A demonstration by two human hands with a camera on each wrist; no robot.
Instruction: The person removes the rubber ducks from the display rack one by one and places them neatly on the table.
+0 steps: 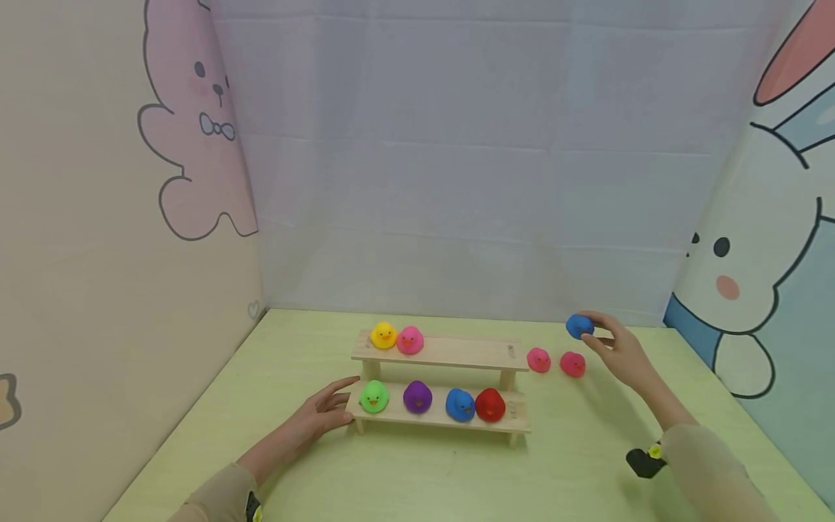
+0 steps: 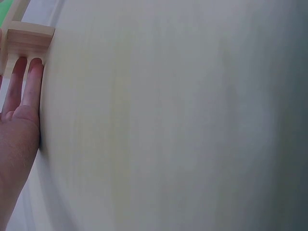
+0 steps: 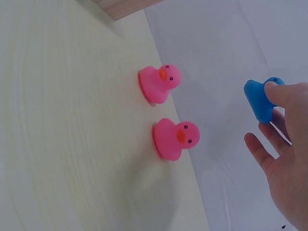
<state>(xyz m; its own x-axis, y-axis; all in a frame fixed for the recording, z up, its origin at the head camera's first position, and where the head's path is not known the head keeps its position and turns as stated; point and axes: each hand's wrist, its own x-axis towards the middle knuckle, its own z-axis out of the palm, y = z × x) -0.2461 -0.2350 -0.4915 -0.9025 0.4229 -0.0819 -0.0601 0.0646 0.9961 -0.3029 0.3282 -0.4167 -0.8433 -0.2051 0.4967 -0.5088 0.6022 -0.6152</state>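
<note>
Blue rubber duck point(image 1: 579, 327) is held in the air above the counter point(image 1: 417, 478), pinched between the thumb and fingers of the right hand point(image 1: 622, 355). Seen from the head, it overlaps the counter's back edge, where the surface meets the pale cloth point(image 1: 417, 181). Below and to its left stand two pink ducks point(image 1: 573, 365), a narrow gap between them; the left one is just beside the right end of the wooden rack's upper board point(image 1: 470, 349).

Left hand point(image 1: 316, 417) is at the left end of the lower board point(image 1: 396, 402), fingers extended, thumb at the front corner; fingertip pressure cannot be told.

Upper board: yellow duck point(image 1: 383, 336) and third pink duck point(image 1: 410, 340) side by side at left; wood runs on to the right edge. Lower board: green duck point(image 1: 375, 397), purple duck point(image 1: 417, 397), second blue duck point(image 1: 460, 405) and red duck point(image 1: 491, 405), the last pair close together, wider gaps elsewhere, a short margin beyond the red.
</note>
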